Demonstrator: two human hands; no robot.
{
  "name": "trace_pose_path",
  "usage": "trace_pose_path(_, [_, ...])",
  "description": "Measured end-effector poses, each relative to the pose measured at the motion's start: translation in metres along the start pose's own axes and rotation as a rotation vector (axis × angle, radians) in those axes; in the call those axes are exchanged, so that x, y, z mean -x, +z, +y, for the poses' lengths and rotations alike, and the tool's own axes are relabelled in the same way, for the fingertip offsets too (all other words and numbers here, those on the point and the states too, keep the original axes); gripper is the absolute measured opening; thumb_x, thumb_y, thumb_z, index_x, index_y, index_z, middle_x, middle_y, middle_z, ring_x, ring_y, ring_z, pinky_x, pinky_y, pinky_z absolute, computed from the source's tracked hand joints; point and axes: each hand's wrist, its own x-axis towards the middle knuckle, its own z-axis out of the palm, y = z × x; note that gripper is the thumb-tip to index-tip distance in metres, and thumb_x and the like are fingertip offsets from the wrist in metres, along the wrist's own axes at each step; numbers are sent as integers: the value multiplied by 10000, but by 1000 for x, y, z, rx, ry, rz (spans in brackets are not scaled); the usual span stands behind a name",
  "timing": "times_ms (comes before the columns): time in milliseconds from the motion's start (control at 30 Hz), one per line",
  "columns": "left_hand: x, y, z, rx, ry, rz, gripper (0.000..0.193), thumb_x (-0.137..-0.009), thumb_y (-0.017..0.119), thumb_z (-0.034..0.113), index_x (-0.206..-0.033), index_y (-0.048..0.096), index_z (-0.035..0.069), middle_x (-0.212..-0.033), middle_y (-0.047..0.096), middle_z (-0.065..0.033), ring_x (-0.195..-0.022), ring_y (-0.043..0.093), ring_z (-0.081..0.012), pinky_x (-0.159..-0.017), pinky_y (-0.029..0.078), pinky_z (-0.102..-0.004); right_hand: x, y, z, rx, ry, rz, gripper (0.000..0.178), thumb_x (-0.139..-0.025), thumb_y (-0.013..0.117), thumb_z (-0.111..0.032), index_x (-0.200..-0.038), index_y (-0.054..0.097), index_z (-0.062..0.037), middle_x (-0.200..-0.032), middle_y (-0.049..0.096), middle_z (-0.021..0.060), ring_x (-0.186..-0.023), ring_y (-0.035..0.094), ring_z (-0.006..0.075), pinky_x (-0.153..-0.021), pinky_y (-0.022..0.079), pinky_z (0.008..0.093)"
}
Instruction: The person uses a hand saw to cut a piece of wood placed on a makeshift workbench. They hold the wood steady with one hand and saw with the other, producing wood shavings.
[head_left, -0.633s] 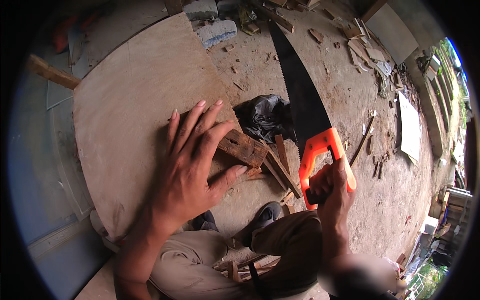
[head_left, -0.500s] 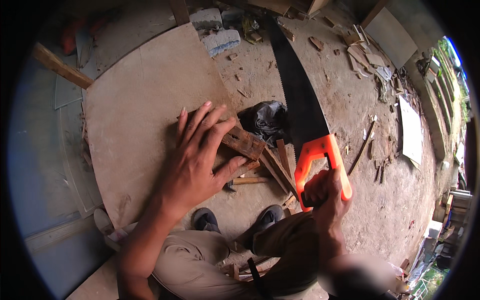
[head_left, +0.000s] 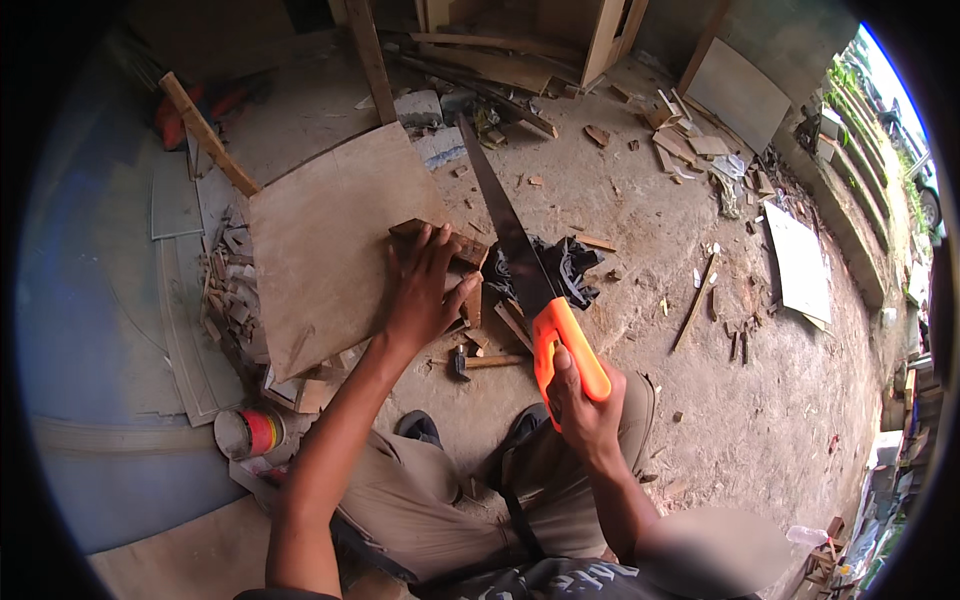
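Observation:
My left hand (head_left: 422, 300) holds a short brown wooden block (head_left: 468, 248) down on a pale plywood board (head_left: 325, 225). Its fingers lie over the top of the block and the thumb is by the near side. In my right hand (head_left: 590, 405) is a handsaw (head_left: 512, 238), gripped by its orange handle. The dark blade points away from me and slants to the left, just right of the block's end. Whether the teeth touch the wood I cannot tell.
A hammer (head_left: 490, 361) lies on the floor below the block. Crumpled black plastic (head_left: 578, 272) sits behind the blade. Wood scraps (head_left: 690, 145) and a white sheet (head_left: 797, 262) are at the right. A round container (head_left: 240, 433) stands left of my leg.
The saw has moved left, closer to the block's end, and its blade slants further left. My left hand stays on the block, its fingers less spread. The view now takes in more of the far floor.

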Motion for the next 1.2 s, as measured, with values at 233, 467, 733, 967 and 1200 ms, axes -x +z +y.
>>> trace_pose_path(233, [6,1,4,-103,-19,-48,472,-943,576,398,-1292,520,86,-1485,382,-160,-1440,264,-356,-1075,207,-700,31,-1,-6,71,-28,-49,304,-963,640,-246,-904,652,52,-582,461,-21,-551,381,47,-475,327,255])
trace_pose_path(467, [12,14,-16,-173,9,-122,599,-873,640,473,-1361,489,160,-1534,272,-158,-1478,151,-320,-1065,164,-747,42,-11,8,138,-12,-64,360,-953,651,-268,-770,615,39,-539,435,30,-525,378,73,-462,329,293])
trace_pose_path(733, [3,2,-24,-161,37,-270,607,-858,651,458,-1391,452,247,-1517,271,-179,-1455,167,-367,-1095,167,-714,41,-7,-8,220,-64,-90,399,-950,653,-288,-730,588,40,-511,426,54,-505,377,86,-454,334,316])
trace_pose_path(967, [1,-3,-18,-218,49,-298,588,-863,624,453,-1389,457,251,-1509,265,-204,-1433,183,-391,-1096,179,-710,39,-7,-12,272,-103,-94,416,-948,653,-298,-719,572,40,-510,420,58,-507,366,97,-453,330,330])
trace_pose_path(1200, [2,-2,-18,-218,72,-242,611,-842,649,479,-1354,495,183,-1482,300,-225,-1415,224,-397,-1105,205,-670,37,-10,-22,272,16,-118,422,-954,643,-313,-736,581,42,-522,417,38,-525,369,87,-462,332,319])
